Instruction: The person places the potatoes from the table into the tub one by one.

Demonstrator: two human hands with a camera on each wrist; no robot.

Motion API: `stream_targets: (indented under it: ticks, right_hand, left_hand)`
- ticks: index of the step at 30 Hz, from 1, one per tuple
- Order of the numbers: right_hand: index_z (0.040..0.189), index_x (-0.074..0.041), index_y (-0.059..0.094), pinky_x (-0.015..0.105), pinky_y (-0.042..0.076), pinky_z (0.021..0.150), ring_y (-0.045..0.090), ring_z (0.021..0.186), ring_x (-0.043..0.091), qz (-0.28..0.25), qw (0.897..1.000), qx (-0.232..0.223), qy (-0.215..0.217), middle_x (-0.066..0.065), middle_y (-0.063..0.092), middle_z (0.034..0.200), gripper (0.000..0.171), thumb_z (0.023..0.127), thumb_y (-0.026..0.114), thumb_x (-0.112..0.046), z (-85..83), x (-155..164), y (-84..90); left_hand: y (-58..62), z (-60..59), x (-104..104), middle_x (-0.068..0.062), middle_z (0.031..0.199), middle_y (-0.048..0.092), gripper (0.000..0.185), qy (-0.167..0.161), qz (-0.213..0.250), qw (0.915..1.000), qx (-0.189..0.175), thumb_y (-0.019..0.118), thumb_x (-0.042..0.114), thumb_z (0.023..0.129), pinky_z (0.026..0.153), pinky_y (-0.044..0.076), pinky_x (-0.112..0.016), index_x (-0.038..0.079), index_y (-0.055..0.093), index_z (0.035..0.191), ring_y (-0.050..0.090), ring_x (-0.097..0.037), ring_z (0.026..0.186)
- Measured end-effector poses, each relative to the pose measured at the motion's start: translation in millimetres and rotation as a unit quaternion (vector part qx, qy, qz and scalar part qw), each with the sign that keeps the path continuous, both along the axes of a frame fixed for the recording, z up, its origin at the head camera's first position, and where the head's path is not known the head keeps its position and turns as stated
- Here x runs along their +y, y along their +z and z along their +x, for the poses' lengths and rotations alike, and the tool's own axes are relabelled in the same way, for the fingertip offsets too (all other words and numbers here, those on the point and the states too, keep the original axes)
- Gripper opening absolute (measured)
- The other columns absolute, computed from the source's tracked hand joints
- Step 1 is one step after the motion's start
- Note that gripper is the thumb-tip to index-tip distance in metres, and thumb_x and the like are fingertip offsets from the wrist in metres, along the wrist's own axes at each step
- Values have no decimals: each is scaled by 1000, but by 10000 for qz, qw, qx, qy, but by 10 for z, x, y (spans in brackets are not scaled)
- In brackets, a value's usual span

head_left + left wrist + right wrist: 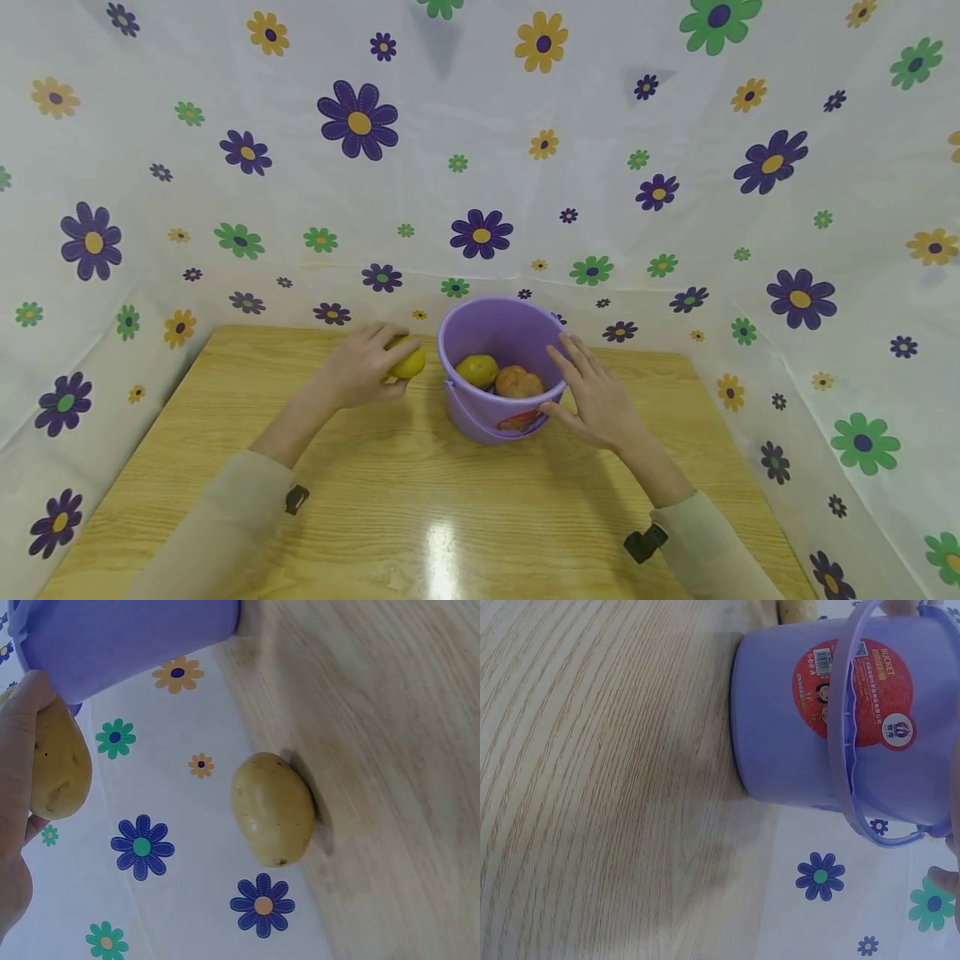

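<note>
My left hand point(362, 367) grips a yellow potato point(408, 363) between thumb and fingers, just left of a purple bucket point(480, 417). In the left wrist view the gripped potato point(61, 761) hangs near the bucket's wall. A second potato point(274, 810) lies on the table below that hand, which hides it in the head view. My right hand point(596, 400) is at the bucket's right rim, fingers spread and fairly straight, thumb by the front rim. Inside the bucket lie a yellow potato point(477, 371) and brownish-orange rounded produce point(519, 382).
The bucket stands upright toward the back of the wooden table point(420, 500). Its handle point(841, 727) hangs down at the front, across a red label point(885, 690). White flower-patterned sheeting point(420, 183) rises behind the table and along both sides.
</note>
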State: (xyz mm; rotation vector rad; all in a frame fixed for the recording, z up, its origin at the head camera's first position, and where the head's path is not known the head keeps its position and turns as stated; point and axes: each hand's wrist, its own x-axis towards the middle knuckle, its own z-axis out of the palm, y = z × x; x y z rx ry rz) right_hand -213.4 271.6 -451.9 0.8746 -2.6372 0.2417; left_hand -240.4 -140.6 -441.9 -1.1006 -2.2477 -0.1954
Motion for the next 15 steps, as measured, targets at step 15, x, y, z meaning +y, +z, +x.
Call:
stream_targets:
  ticks: [15]
  right_hand:
    - [164, -9, 36, 66, 46, 117, 31, 160, 43, 20, 10000, 32, -16, 20, 31, 172, 93, 102, 28, -78, -2, 5, -4]
  left_hand:
    - [174, 13, 109, -19, 121, 70, 62, -272, 261, 9988, 300, 92, 29, 72, 90, 63, -48, 10, 71, 127, 70, -36, 105]
